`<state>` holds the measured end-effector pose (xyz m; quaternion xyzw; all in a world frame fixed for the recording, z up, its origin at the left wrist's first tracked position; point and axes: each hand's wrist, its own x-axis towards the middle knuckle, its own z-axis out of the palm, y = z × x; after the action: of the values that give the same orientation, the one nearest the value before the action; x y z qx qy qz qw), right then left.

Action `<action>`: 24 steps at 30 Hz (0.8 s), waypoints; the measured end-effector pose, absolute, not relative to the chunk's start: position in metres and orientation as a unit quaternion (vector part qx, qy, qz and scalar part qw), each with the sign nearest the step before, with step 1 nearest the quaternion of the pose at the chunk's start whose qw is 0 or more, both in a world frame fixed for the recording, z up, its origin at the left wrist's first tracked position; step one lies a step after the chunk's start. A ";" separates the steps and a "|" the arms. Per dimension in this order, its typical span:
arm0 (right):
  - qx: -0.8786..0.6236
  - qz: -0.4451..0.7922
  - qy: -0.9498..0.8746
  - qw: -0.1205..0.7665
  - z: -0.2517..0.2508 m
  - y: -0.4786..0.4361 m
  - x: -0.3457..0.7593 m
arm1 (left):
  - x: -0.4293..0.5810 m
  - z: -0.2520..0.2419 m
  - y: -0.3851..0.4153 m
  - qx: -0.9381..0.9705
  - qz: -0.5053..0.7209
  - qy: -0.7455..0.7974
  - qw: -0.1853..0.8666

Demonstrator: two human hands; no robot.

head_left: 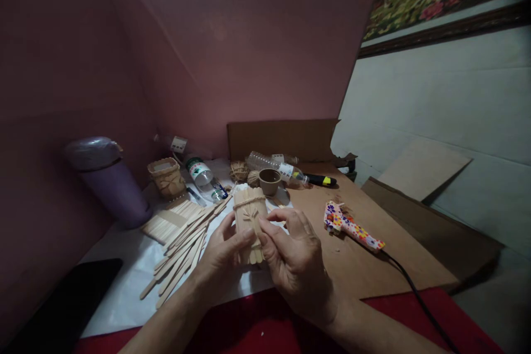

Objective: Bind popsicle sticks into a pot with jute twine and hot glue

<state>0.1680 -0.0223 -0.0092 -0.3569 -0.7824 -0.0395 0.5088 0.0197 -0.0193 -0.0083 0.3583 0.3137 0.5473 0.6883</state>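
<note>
A small holder made of upright craft sticks [251, 199] is raised in front of me, with twine tied round its upper part and a small leaf-like decoration on its front. My left hand [224, 249] is closed round its left side, the thumb pressing on the front. At the right edge of the front, beside the decoration, my right hand [296, 254] has thumb and forefinger pinched together. Whatever lies between those fingertips is hidden. Loose craft sticks [186, 254] lie fanned out left of my left hand.
A flower-patterned glue gun [352, 228] lies on cardboard [398, 265] at right, its cord trailing forward. Behind the holder are a brown cup [269, 181], plastic bottles [201, 171], twine balls [239, 170] and a utility knife [321, 180]. A finished-looking holder [168, 180] and purple tumbler [114, 188] stand left.
</note>
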 end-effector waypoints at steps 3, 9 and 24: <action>-0.350 -0.005 -0.769 0.536 -0.009 -0.024 0.168 | 0.020 -0.005 -0.021 0.345 0.552 0.330 0.684; -0.370 0.072 -0.728 0.573 -0.008 -0.018 0.168 | 0.023 -0.003 -0.020 0.357 0.558 0.333 0.671; -0.396 -0.024 -0.754 0.524 -0.014 -0.007 0.172 | 0.015 -0.028 -0.011 0.481 0.562 0.387 0.551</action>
<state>0.1721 -0.0066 -0.0141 -0.3955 -0.7543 -0.0243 0.5235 0.0149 -0.0112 -0.0284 0.4812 0.3870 0.5617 0.5507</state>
